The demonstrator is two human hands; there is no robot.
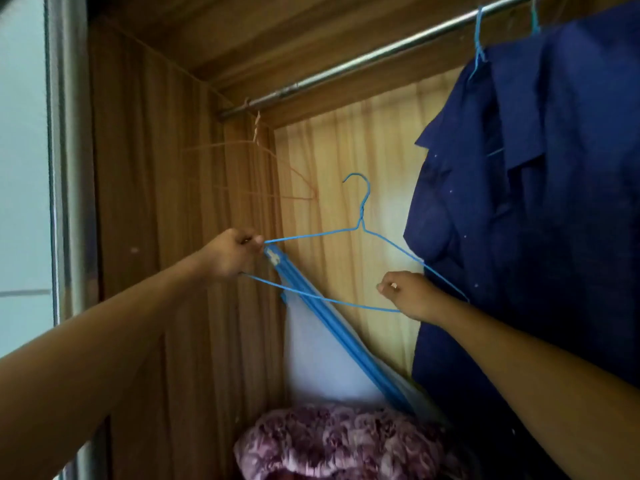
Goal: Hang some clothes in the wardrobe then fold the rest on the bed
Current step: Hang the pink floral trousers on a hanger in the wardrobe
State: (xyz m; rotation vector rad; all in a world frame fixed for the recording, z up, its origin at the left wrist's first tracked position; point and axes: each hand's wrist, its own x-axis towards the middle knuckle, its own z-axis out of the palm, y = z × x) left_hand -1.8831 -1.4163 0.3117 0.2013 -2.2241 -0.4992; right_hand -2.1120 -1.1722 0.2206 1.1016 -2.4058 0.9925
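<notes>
Head: thin blue wire hanger (pixel 361 214)

Both your arms reach forward and up, forearms bare, hands apart.
Your left hand (pixel 235 252), the higher one, pinches one end of the blue hanger (pixel 361 213) with its fingers curled. Your right hand (pixel 412 294), knuckles up and fingers curled, holds the lower wire.

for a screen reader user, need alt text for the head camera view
A person holds an empty blue wire hanger inside a wooden wardrobe: the left hand grips its left corner, the right hand its bottom wire. Navy shirts hang on the rail at right.
</notes>
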